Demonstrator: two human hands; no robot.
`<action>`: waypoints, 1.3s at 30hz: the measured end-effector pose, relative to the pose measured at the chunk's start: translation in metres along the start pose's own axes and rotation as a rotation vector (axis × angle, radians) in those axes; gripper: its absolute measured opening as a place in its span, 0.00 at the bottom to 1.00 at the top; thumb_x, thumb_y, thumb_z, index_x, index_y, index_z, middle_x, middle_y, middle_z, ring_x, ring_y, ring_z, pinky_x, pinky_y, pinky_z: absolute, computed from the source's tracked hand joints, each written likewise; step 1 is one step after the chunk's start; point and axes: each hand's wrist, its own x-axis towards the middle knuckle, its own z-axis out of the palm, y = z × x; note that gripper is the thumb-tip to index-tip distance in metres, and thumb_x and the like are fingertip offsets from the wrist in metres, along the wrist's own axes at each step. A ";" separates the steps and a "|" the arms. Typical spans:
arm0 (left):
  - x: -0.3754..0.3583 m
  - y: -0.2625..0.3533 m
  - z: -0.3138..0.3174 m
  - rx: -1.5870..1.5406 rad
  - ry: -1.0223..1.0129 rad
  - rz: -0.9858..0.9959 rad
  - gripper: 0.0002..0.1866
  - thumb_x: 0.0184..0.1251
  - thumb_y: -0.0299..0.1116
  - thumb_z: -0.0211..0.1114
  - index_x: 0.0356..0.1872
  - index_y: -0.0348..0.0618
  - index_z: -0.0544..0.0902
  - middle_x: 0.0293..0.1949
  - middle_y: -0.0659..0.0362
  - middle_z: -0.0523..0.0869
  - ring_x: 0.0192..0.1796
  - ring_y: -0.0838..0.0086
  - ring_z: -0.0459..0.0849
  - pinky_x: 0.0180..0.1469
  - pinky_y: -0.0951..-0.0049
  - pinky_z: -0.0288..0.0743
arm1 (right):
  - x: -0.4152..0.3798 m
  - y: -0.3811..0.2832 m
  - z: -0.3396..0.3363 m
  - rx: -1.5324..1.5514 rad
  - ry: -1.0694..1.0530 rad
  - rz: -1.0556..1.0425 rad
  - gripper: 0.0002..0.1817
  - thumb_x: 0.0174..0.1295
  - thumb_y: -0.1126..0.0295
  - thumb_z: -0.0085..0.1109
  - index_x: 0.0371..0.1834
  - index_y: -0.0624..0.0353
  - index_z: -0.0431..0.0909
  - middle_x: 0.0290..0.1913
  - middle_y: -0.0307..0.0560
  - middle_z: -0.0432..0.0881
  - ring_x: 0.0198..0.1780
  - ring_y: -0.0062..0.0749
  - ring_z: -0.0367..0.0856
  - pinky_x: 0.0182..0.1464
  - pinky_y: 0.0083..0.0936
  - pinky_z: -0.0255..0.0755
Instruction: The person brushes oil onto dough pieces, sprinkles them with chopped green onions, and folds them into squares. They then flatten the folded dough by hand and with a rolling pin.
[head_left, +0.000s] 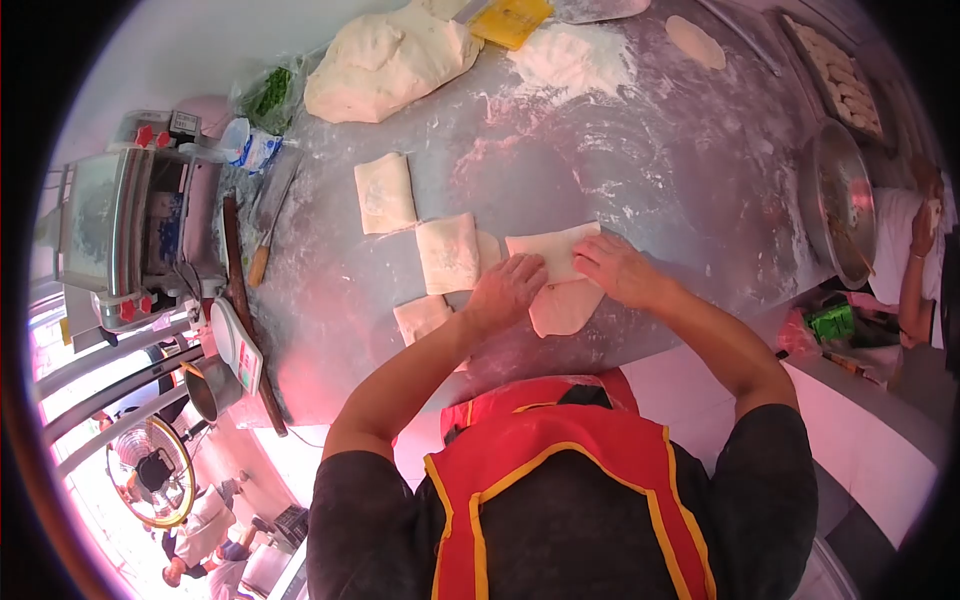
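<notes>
On the floured metal table [350,300] lies a piece of dough [556,250] with a squared upper part and a rounded lower part. My left hand [510,290] rests on its left edge, fingers curved together against the dough. At the dough's right edge my right hand [612,268] presses with its fingertips. Left of my hands are a folded dough square [448,253], which overlaps another piece, a second folded square [384,193] farther up, and a third [423,318] partly hidden by my left forearm.
A large dough mass [390,62], yellow scraper [512,22], flour pile [572,60] and flat dough oval [695,42] lie at the back. A knife [262,258] and rolling pin [236,290] lie left. A metal bowl [838,205] and a co-worker's arm [915,290] are right.
</notes>
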 end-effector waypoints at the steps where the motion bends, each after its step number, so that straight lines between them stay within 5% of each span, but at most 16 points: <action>1: 0.000 0.002 -0.004 -0.055 -0.052 -0.038 0.12 0.58 0.27 0.62 0.44 0.40 0.79 0.49 0.53 0.81 0.53 0.56 0.80 0.52 0.60 0.77 | -0.002 -0.004 -0.005 0.002 -0.023 0.044 0.14 0.55 0.75 0.56 0.46 0.57 0.76 0.52 0.48 0.77 0.56 0.47 0.75 0.60 0.41 0.69; 3: 0.003 0.001 -0.014 -0.158 -0.157 -0.111 0.12 0.60 0.28 0.63 0.45 0.42 0.80 0.50 0.54 0.81 0.54 0.56 0.79 0.53 0.60 0.78 | 0.001 -0.010 -0.015 0.064 -0.080 0.168 0.15 0.55 0.73 0.58 0.48 0.57 0.76 0.53 0.48 0.77 0.57 0.48 0.75 0.60 0.41 0.69; 5: 0.010 -0.012 -0.015 -0.153 -0.020 -0.173 0.12 0.61 0.30 0.64 0.46 0.42 0.80 0.51 0.54 0.81 0.54 0.55 0.79 0.53 0.58 0.77 | 0.008 -0.017 -0.025 0.195 -0.158 0.339 0.17 0.54 0.72 0.62 0.49 0.56 0.76 0.54 0.48 0.77 0.58 0.48 0.74 0.61 0.43 0.68; 7: 0.024 -0.026 -0.011 -0.077 0.048 -0.238 0.16 0.59 0.34 0.69 0.47 0.42 0.81 0.52 0.55 0.81 0.53 0.56 0.80 0.53 0.56 0.77 | 0.019 -0.012 -0.018 0.163 -0.013 0.339 0.21 0.50 0.71 0.67 0.50 0.56 0.76 0.53 0.49 0.78 0.57 0.48 0.73 0.60 0.43 0.68; 11: 0.057 -0.027 -0.019 -0.065 -0.296 -0.464 0.19 0.56 0.37 0.71 0.46 0.40 0.80 0.47 0.49 0.82 0.54 0.56 0.79 0.54 0.60 0.75 | 0.035 0.016 -0.007 0.082 -0.070 0.341 0.26 0.44 0.70 0.73 0.49 0.56 0.76 0.51 0.50 0.79 0.56 0.49 0.73 0.58 0.42 0.68; 16: 0.072 -0.036 -0.023 -0.300 -0.653 -0.602 0.18 0.52 0.36 0.72 0.42 0.38 0.80 0.46 0.46 0.82 0.51 0.56 0.82 0.48 0.60 0.76 | 0.058 0.018 -0.016 0.067 -0.447 0.488 0.24 0.43 0.67 0.74 0.45 0.57 0.76 0.48 0.50 0.78 0.56 0.50 0.73 0.58 0.40 0.67; 17: 0.067 -0.035 -0.023 -0.302 -0.571 -0.515 0.17 0.53 0.34 0.71 0.42 0.38 0.79 0.47 0.46 0.82 0.50 0.56 0.82 0.48 0.59 0.76 | 0.059 0.016 -0.017 0.047 -0.490 0.487 0.23 0.43 0.67 0.73 0.43 0.57 0.77 0.47 0.49 0.78 0.56 0.49 0.73 0.58 0.41 0.67; 20: 0.042 -0.021 -0.014 -0.285 -0.312 -0.253 0.14 0.54 0.30 0.66 0.41 0.38 0.78 0.49 0.47 0.82 0.51 0.54 0.82 0.49 0.59 0.77 | 0.030 0.010 -0.011 0.208 -0.152 0.318 0.19 0.44 0.69 0.72 0.38 0.58 0.74 0.45 0.49 0.76 0.52 0.47 0.73 0.54 0.40 0.68; 24: -0.009 0.023 -0.007 -0.097 -0.089 0.114 0.13 0.58 0.28 0.63 0.45 0.40 0.78 0.54 0.48 0.80 0.56 0.53 0.79 0.57 0.59 0.75 | -0.026 -0.031 -0.003 -0.018 -0.006 0.042 0.15 0.48 0.70 0.69 0.38 0.58 0.74 0.47 0.49 0.76 0.53 0.47 0.74 0.54 0.39 0.68; 26: -0.033 0.047 0.000 -0.134 -0.134 0.077 0.15 0.58 0.31 0.64 0.46 0.40 0.77 0.55 0.49 0.79 0.57 0.54 0.78 0.57 0.59 0.74 | -0.045 -0.047 0.002 -0.071 -0.033 -0.034 0.15 0.51 0.69 0.67 0.42 0.57 0.76 0.49 0.49 0.76 0.53 0.46 0.74 0.56 0.39 0.68; 33: -0.010 0.039 -0.002 -0.168 -0.052 -0.267 0.24 0.56 0.39 0.69 0.51 0.38 0.76 0.55 0.49 0.79 0.56 0.53 0.78 0.56 0.56 0.74 | -0.033 -0.058 -0.015 0.212 0.020 0.330 0.22 0.49 0.65 0.71 0.47 0.58 0.76 0.50 0.50 0.77 0.57 0.49 0.73 0.59 0.40 0.67; 36: 0.012 0.036 -0.008 -0.189 -0.454 -0.540 0.22 0.60 0.40 0.66 0.53 0.40 0.75 0.51 0.48 0.79 0.59 0.54 0.76 0.57 0.56 0.73 | -0.013 -0.041 -0.008 0.237 -0.111 0.424 0.25 0.46 0.62 0.74 0.47 0.60 0.77 0.50 0.52 0.76 0.55 0.51 0.73 0.58 0.41 0.68; 39: 0.017 0.030 0.011 -0.223 -0.701 -0.482 0.22 0.57 0.40 0.70 0.50 0.42 0.75 0.46 0.46 0.82 0.52 0.50 0.80 0.52 0.52 0.74 | -0.005 -0.028 -0.002 0.234 -0.471 0.463 0.24 0.42 0.60 0.76 0.40 0.60 0.77 0.47 0.55 0.76 0.52 0.52 0.72 0.55 0.42 0.69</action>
